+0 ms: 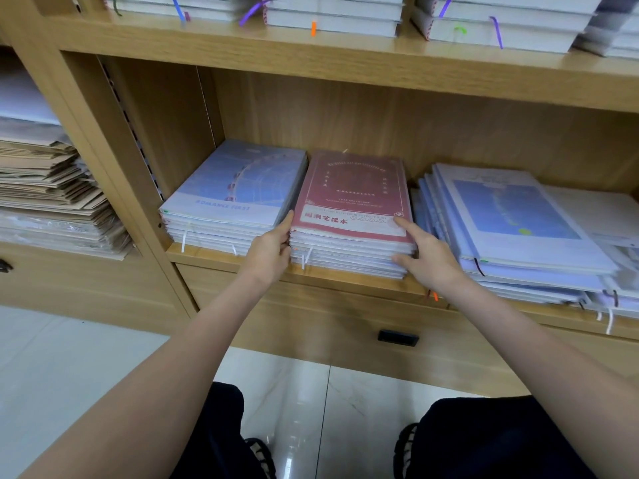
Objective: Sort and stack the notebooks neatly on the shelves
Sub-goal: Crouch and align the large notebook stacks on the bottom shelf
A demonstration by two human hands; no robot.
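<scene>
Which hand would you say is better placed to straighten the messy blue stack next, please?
Probably the right hand: it grips the red stack's right corner, directly beside the fanned-out blue stack. The left hand holds the red stack's far side, so it would have to cross over.

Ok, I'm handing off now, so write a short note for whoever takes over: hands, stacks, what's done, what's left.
Left hand grips the left front corner of the red-covered stack; right hand grips its right front corner, forefinger on the top cover.
Done: the red-covered stack and the blue-covered stack to its left sit squared on the middle shelf.
Left: the right-hand stack is fanned and skewed, overhanging the shelf edge; it needs squaring.
</scene>
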